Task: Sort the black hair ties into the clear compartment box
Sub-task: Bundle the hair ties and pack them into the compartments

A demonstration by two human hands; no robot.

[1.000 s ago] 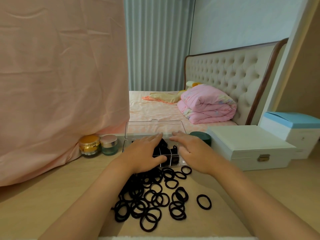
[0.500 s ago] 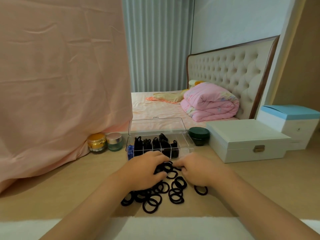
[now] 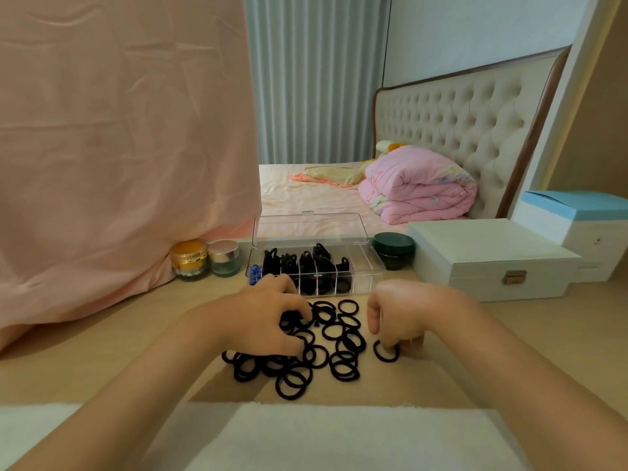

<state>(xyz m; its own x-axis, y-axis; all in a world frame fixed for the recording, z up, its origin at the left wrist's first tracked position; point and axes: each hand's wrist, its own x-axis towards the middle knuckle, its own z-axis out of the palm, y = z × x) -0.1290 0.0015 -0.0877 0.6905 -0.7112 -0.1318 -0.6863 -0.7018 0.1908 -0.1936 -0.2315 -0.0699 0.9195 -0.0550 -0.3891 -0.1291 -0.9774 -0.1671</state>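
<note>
Right hand (image 3: pixel 397 317) shifted rightward, pinching a stray hair tie (image 3: pixel 385 359); left hand (image 3: pixel 261 317) clutches the pile (image 3: pixel 344 368), nearer the compartment box (image 3: pixel 365 270) lying crosswise beyond.

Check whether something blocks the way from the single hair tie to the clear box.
Nothing visible does. The right hand pinches the single hair tie; only bare table lies between it and the clear box, lid open. The left hand grips the pile, aside.
</note>
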